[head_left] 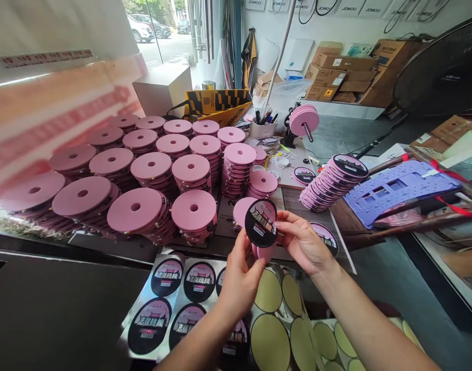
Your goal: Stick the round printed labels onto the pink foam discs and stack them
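Note:
In front of me, a round black-and-pink sticker (261, 232) is held between my hands, over a pink spool (264, 253) that shows just beneath it. My left hand (241, 273) is closed round the lower left side of the spool, thumb toward me. The fingers of my right hand (303, 242) pinch the sticker's right edge; their tips are partly hidden behind it. Below my hands lies a sheet of round stickers (180, 298), its right part showing bare yellowish circles (270, 342) on the backing.
Many stacks of pink spools (135, 207) fill the table's left side. A leaning stack of stickered spools (324, 181) stands at right, near a labelled disc (324, 238). Behind are a winding stand (303, 121) and a pen holder (263, 128). A purple stool (404, 188) and black fan (444, 72) are right.

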`<action>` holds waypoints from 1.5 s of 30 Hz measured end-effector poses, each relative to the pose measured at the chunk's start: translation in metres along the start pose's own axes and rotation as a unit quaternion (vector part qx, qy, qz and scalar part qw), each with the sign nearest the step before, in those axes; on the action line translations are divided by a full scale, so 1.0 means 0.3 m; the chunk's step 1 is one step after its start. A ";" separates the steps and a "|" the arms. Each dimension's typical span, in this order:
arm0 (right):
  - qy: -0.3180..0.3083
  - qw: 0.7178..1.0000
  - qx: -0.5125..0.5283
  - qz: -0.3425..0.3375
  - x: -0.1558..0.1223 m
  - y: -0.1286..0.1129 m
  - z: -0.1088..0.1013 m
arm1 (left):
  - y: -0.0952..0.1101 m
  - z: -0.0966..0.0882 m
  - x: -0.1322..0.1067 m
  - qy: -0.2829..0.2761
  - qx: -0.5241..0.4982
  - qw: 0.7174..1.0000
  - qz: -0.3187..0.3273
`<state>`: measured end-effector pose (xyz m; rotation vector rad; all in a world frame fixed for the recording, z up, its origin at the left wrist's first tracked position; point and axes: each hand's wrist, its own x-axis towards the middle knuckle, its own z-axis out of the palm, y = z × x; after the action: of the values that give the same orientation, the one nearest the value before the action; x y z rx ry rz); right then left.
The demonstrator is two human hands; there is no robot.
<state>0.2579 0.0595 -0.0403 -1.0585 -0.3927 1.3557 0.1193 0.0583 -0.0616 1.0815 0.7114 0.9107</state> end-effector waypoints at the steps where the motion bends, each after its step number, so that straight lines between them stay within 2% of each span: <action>1: 0.006 1.000 0.009 -0.003 0.004 -0.002 -0.002 | -0.007 0.003 0.004 0.004 -0.014 1.000 -0.001; 5: -0.001 1.000 0.003 0.000 -0.023 -0.038 -0.006 | 0.006 0.000 0.001 0.052 -0.073 0.996 -0.012; 7: -0.017 0.999 -0.050 -0.001 -0.062 -0.062 -0.010 | 0.033 -0.011 -0.008 0.060 -0.104 0.991 -0.058; 11: -0.020 0.989 -0.145 -0.001 -0.132 -0.081 -0.025 | 0.089 -0.034 -0.030 0.021 -0.145 0.971 -0.191; 14: -0.006 0.988 -0.152 0.009 -0.151 -0.061 -0.037 | 0.105 -0.049 -0.046 -0.030 -0.163 0.957 -0.239; 18: 0.008 0.991 -0.127 0.032 -0.153 -0.029 -0.053 | 0.092 -0.071 -0.063 -0.086 -0.184 0.952 -0.230; 20: 0.008 0.992 -0.119 0.045 -0.158 -0.022 -0.055 | 0.080 -0.075 -0.068 -0.080 -0.186 0.956 -0.213; 25: 0.010 0.994 -0.104 0.044 -0.182 -0.011 -0.040 | 0.064 -0.055 -0.076 0.049 -0.191 0.960 -0.197; 27: 0.015 0.993 -0.108 0.035 -0.191 -0.008 -0.036 | 0.068 -0.046 -0.081 0.066 -0.195 0.954 -0.216; 31: 0.014 0.987 -0.161 0.012 -0.194 -0.013 -0.043 | 0.088 -0.057 -0.087 -0.001 -0.189 0.946 -0.265; 36: -0.004 0.975 -0.222 0.018 -0.188 -0.018 -0.056 | 0.103 -0.095 -0.091 -0.073 -0.209 0.933 -0.284; 40: 0.003 0.972 -0.233 0.013 -0.189 -0.007 -0.057 | 0.095 -0.107 -0.097 -0.100 -0.223 0.928 -0.282; 45: 0.009 0.972 -0.236 0.008 -0.191 -0.001 -0.055 | 0.089 -0.107 -0.100 -0.096 -0.216 0.933 -0.272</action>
<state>0.2571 0.0009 -0.0295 -1.4633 -0.7178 1.2947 0.0714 0.0504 -0.0452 0.5255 0.5683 0.4407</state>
